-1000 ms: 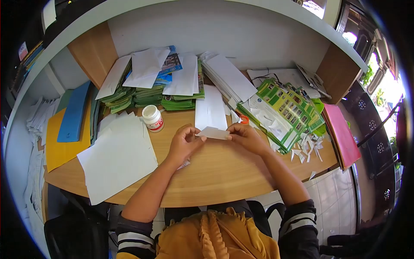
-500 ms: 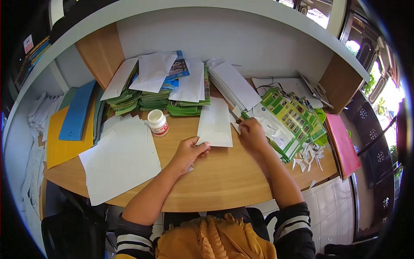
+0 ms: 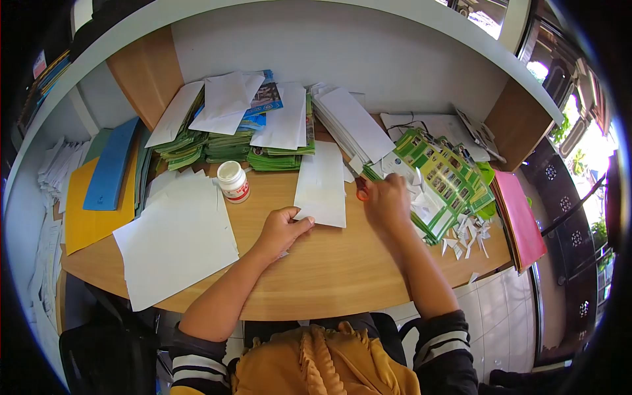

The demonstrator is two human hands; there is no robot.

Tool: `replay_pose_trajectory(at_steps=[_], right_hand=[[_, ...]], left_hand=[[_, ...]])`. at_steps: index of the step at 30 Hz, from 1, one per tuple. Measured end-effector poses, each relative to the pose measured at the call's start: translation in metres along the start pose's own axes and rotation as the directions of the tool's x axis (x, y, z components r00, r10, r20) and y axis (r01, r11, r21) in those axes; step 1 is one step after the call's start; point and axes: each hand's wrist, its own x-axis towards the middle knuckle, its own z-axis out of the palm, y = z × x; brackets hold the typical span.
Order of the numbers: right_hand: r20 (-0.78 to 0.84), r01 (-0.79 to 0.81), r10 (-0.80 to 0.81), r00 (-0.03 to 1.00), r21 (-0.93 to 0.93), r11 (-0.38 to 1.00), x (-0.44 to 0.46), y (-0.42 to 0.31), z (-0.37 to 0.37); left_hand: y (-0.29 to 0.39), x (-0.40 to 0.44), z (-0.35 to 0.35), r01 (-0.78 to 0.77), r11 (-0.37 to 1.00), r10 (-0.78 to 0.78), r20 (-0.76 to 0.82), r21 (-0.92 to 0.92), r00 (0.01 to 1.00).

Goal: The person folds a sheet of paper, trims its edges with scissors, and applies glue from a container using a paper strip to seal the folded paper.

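My left hand (image 3: 284, 232) pinches the lower left corner of a white envelope (image 3: 321, 187) lying on the desk. To the right, my right hand (image 3: 387, 197) is closed at the scissors, whose orange-red handle (image 3: 362, 191) shows at its left side; how the fingers hold it is partly hidden. Just beyond that hand lie green printed sheets (image 3: 442, 172) with white scraps on them. A white glue jar (image 3: 233, 182) with red lettering stands open to the left of the envelope.
Stacks of green booklets (image 3: 227, 148) topped with white envelopes line the back of the wooden desk (image 3: 289, 283). Large white sheets (image 3: 174, 243), a blue folder (image 3: 112, 168) and a yellow one (image 3: 82, 217) lie left. Paper scraps (image 3: 469, 234) and a pink folder (image 3: 520, 217) are right.
The small white piece once held between both hands is no longer there. My left hand went to the envelope, which now sits nearer me; my right hand moved right to the scissors.
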Motion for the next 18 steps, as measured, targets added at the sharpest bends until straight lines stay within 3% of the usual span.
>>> replay_pose_trajectory(at_steps=[4, 7, 12, 15, 18], right_hand=[[0.25, -0.146, 0.143, 0.958, -0.008, 0.989, 0.001, -0.01, 0.005], [0.509, -0.35, 0.269, 0.818, 0.07, 0.934, 0.015, 0.0, -0.006], [0.468, -0.384, 0.34, 0.816, -0.003, 0.923, 0.005, 0.02, -0.016], [0.515, -0.299, 0.245, 0.821, 0.022, 0.954, -0.008, 0.043, -0.035], [0.576, -0.453, 0.279, 0.768, 0.181, 0.873, -0.019, 0.048, -0.072]], left_hand=[[-0.002, -0.001, -0.001, 0.033, 0.998, -0.032, 0.018, -0.061, 0.999], [0.0, 0.0, 0.0, 0.066, 0.986, -0.061, 0.039, -0.155, 0.997], [0.0, 0.0, 0.0, 0.108, 0.969, -0.098, 0.056, -0.221, 0.994], [0.011, -0.003, 0.0, 0.099, 0.969, -0.085, 0.069, -0.227, 0.994], [0.012, -0.004, -0.003, 0.09, 0.964, -0.074, 0.073, -0.25, 0.995]])
